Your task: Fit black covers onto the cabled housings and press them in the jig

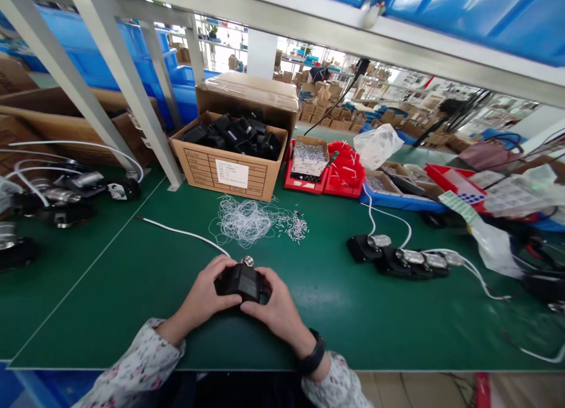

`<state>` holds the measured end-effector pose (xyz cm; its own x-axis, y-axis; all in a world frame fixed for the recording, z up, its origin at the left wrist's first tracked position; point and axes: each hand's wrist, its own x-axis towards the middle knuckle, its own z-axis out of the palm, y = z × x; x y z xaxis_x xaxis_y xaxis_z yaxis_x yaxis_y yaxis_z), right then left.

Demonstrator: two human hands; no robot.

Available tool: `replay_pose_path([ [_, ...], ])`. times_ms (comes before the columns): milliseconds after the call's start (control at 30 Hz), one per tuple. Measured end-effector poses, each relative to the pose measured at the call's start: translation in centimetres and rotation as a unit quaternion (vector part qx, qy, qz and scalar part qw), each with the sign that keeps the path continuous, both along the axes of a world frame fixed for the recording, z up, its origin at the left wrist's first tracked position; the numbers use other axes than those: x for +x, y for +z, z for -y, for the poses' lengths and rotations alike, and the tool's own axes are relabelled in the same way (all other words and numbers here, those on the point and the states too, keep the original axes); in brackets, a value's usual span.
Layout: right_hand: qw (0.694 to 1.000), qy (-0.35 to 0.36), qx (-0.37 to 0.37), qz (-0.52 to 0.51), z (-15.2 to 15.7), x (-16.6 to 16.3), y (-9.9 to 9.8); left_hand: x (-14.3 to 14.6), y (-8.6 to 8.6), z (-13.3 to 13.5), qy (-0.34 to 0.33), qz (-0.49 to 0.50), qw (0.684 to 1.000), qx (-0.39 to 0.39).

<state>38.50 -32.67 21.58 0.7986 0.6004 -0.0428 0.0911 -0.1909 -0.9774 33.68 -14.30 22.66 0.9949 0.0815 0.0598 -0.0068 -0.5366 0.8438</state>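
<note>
Between my two hands sits a black plastic housing (243, 282) with a round silver metal fitting (248, 261) at its far side. A white cable (180, 228) runs from it to the left across the green table and ends in a reddish tip. My left hand (212, 287) wraps the left side of the housing, its thumb on the near face. Around the right side my right hand (276, 302) closes, its thumb beside the other one. Beyond the housing lie a tangle of thin clear strands (246, 221) and a scatter of small white pieces (296, 226).
A cardboard box (198, 171) full of black parts stands behind. Right of it are red trays (304, 185) and a blue tray (410, 203) of small parts. Similar black-and-silver units (410, 264) with white cables lie at right, others (66, 202) at left. A metal shelf post (132, 84) rises at left.
</note>
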Motion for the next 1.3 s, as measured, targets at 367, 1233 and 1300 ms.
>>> replay_pose_path([
  [367,0.864,0.111,-0.122,0.476,7.1,4.1,-0.9,1.0,-1.5,6.4,-0.009,-0.101,0.993,-0.058],
  [1233,0.916,-0.087,-0.344,0.188,7.4,16.3,-2.4,15.4,-2.3,8.4,-0.005,-0.061,0.968,0.242],
  [1300,0.919,-0.081,-0.338,0.185,7.5,16.2,-2.1,15.7,-2.5,8.6,-0.001,-0.070,0.967,0.247],
])
